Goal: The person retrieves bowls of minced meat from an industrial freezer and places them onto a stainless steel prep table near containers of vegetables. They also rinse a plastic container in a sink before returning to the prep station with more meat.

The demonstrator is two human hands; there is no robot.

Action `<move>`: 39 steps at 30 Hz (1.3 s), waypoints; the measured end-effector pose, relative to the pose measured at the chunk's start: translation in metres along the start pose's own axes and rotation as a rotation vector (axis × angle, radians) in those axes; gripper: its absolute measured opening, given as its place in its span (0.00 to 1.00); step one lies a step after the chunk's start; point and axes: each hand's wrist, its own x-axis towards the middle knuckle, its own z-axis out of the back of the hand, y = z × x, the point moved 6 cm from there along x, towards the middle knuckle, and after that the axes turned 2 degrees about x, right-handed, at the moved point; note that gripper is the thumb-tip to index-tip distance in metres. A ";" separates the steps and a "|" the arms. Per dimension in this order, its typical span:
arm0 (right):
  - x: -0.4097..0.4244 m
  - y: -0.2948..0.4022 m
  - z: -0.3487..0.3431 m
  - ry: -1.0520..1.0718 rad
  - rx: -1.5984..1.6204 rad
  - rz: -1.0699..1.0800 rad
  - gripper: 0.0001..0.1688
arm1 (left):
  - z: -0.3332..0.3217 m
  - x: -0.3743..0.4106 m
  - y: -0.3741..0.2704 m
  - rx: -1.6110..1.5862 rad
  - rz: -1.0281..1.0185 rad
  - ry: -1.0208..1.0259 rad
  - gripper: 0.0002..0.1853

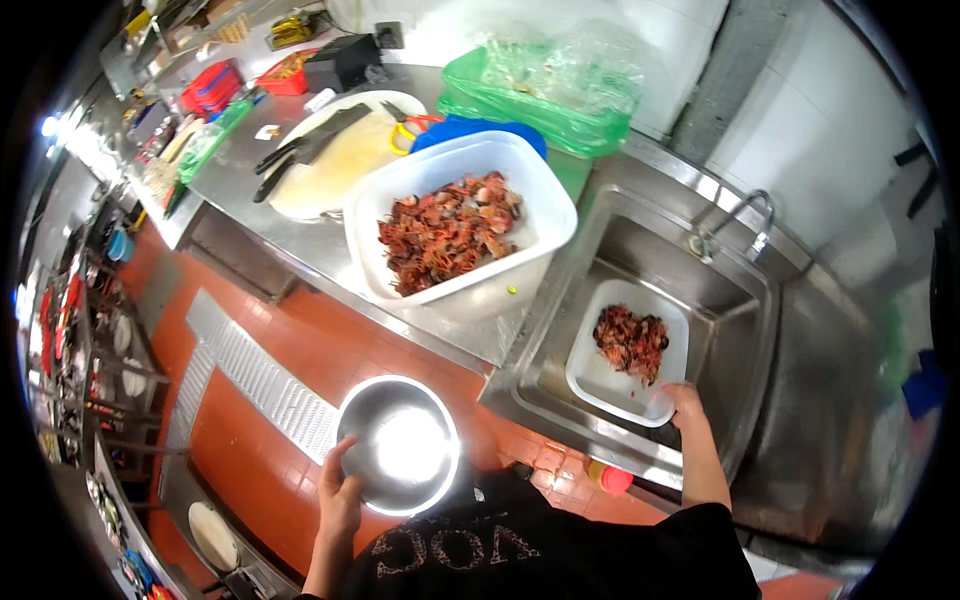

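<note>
My left hand (341,480) grips the rim of a round stainless steel bowl (358,450), held above the floor close to my body. Glare fills the bowl's inside, and I see nothing in it. Over at the sink, my right hand (681,401) has hold of the near right corner of a small white plastic tub (592,382). Reddish-brown shellfish pieces (631,341), perhaps crayfish shells, lie in that tub. A larger white tub (544,232) on the steel counter holds a bigger heap of similar pieces (450,232).
The small tub is inside a steel sink (652,262) with a curved faucet (739,214). Behind the large tub are a green plastic bag (540,112) and blue cloth or plastic (480,133). Knives (330,135) and yellow-handled scissors (405,124) rest on a round cutting board (307,187). A drain grate (262,382) crosses the red floor.
</note>
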 end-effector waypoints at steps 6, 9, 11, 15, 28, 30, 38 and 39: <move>-0.123 0.160 -0.006 0.011 -0.193 0.228 0.15 | 0.034 0.015 0.002 -0.108 -0.067 0.016 0.27; -0.167 0.248 -0.026 0.068 -0.369 0.456 0.17 | 0.038 0.023 0.000 -0.190 -0.090 0.059 0.26; -0.196 0.299 -0.068 0.058 -0.361 0.518 0.18 | 0.046 0.026 0.004 -0.186 -0.036 0.084 0.26; -0.199 0.376 -0.141 0.033 -0.639 0.629 0.19 | 0.069 0.030 0.018 -0.098 -0.075 0.068 0.27; -0.258 0.399 -0.391 -0.256 -1.904 1.705 0.24 | 0.143 0.002 0.029 -0.215 -0.088 -0.257 0.25; -0.273 0.376 -0.401 -0.379 -2.025 1.759 0.23 | 0.145 0.003 0.028 -0.190 -0.087 -0.266 0.24; -0.277 0.401 -0.313 -0.552 -1.570 1.695 0.24 | 0.121 0.033 0.023 -0.296 -0.093 -0.133 0.25; -0.267 0.408 -0.282 -0.569 -1.450 1.664 0.24 | 0.114 0.036 0.022 -0.289 -0.093 -0.110 0.25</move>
